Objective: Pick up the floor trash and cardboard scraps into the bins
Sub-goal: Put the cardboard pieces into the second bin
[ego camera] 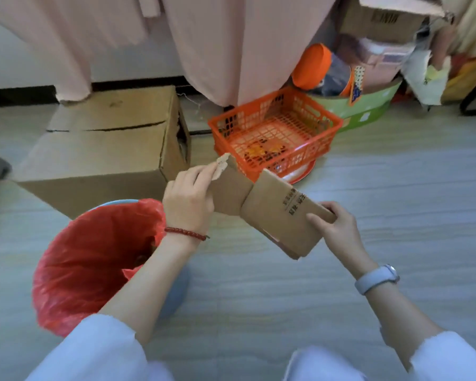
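Left forearm hides the red-lined bin's (94, 259) far rim.

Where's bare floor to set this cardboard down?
Bare floor lies right of the orange basket. Crowded: between red-lined bin, big box and basket. Both hands, left and right, hold the cardboard.

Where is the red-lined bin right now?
Head view, lower left: the red-lined bin stands on the floor under the left forearm, just in front of the big cardboard box.

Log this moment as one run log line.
left hand: grips cardboard scrap | right hand: grips same scrap | red-lined bin: beside left hand | scrap: not binned
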Available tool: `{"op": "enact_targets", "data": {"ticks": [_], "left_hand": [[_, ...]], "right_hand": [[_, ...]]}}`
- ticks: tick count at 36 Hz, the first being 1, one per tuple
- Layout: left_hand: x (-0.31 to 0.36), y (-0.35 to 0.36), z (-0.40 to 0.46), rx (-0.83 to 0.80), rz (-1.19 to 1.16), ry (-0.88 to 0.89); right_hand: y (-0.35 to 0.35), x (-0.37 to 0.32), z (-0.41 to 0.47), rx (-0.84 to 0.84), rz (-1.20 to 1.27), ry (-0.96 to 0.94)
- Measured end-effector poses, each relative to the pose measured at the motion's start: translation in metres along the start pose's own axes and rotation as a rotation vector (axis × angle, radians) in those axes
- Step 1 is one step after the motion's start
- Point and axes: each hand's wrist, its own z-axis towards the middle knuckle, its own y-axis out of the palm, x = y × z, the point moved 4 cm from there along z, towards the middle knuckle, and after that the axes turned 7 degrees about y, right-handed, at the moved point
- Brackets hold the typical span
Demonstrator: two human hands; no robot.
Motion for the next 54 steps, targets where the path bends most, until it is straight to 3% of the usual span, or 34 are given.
{"op": "enact_targets", "data": {"ticks": [3,7,15,25,30,32,36,42,44,48,54], "left_hand": [[-0.032,-0.047,0.005,0.116,0.004,-0.203],[-0.079,-0.096,-0.009,0.129,0.096,-0.412],[-0.156,-0.146,-0.054,0.03,0.233,-0.612],[-0.209,-0.085,-0.107,-0.701,0.12,-0.637],[-0.213,-0.057,-0.137,-0.92,-0.143,-0.73],[-0.214,-0.058,-0.146,-0.865,-0.152,-0.738],[-0.228,-0.083,-0.15,-0.478,-0.122,-0.78],[-0.235,-0.086,-0.147,-0.434,-0.175,-0.691],[-0.228,-0.08,-0.138,-0.417,-0.202,-0.665],[-0.188,-0.053,-0.094,-0.423,-0.303,-0.576],[-0.068,0.013,-0.024,-0.574,-0.498,-0.305]], "right_hand": [[0.0,-0.035,-0.004,0.074,0.152,0.016],[0.022,-0.066,-0.009,0.119,0.23,0.043],[0.113,-0.132,-0.03,-0.057,0.232,-0.127],[0.22,-0.197,-0.049,-0.229,-0.351,-0.518],[0.272,-0.197,-0.061,-0.337,-0.561,-0.532],[0.291,-0.19,-0.067,-0.385,-0.593,-0.509],[0.321,-0.167,-0.075,-0.539,-0.803,-0.521],[0.326,-0.112,-0.093,-0.878,-0.986,-0.461],[0.312,-0.109,-0.089,-0.815,-0.858,-0.408],[0.253,-0.128,-0.063,-0.535,-0.494,-0.287],[0.114,-0.098,-0.012,-0.245,-0.295,0.014]]}}
